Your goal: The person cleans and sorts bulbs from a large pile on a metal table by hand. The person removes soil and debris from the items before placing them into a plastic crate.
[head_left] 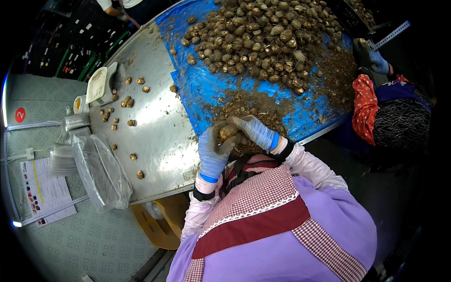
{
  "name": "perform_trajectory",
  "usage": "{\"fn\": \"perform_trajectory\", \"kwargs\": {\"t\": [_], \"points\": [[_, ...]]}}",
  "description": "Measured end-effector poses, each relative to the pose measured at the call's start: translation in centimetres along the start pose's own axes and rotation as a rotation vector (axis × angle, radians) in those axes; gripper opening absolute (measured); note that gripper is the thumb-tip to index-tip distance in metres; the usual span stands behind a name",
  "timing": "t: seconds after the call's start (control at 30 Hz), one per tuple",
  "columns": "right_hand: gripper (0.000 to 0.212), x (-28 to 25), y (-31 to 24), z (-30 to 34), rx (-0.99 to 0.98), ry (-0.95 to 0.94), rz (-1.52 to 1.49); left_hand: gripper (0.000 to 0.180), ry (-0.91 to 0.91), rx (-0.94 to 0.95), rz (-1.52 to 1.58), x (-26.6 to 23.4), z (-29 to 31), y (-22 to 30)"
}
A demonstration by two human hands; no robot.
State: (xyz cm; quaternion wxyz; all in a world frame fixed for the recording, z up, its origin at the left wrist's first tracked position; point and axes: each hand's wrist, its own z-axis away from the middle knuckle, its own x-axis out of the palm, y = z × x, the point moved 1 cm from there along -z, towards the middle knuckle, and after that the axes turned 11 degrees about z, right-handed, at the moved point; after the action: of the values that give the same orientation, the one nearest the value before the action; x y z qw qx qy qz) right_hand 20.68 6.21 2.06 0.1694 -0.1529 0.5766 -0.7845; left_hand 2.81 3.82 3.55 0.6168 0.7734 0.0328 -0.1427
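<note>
My left hand and my right hand wear blue gloves with dirty grey palms and meet at the near edge of the table. Between them is a small round brown taro, with the fingers of both hands closed around it. Brown peelings and soil lie just beyond my hands on a blue plastic sheet. Farther back on the sheet rises a large heap of hairy brown taros.
Left of the sheet, several single taros lie scattered on bare metal tabletop. A scale, clear plastic trays and a clear bag line the left edge. A co-worker in red sleeves stands at the right.
</note>
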Motion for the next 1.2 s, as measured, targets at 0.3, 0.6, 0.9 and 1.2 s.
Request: {"fn": "perform_trajectory", "kwargs": {"t": [0.3,0.6,0.9,1.2], "points": [[0.035,2.0,0.8,-1.5,0.05,0.065,-0.064,0.052,0.072,0.252,-0.456,1.1,-1.4,-0.6],[0.06,1.5,-2.8,-2.6,-0.191,0.301,0.946,0.042,0.523,-0.299,0.445,3.6,-0.8,-4.3],[0.031,1.4,-5.0,-2.1,-0.412,0.085,1.429,0.036,0.251,-1.056,0.933,0.7,0.5,-11.7],[0.017,6.9,0.8,-4.5,-0.433,-0.003,1.675,0.035,0.211,-1.191,1.093,0.2,3.4,-20.9]]}}
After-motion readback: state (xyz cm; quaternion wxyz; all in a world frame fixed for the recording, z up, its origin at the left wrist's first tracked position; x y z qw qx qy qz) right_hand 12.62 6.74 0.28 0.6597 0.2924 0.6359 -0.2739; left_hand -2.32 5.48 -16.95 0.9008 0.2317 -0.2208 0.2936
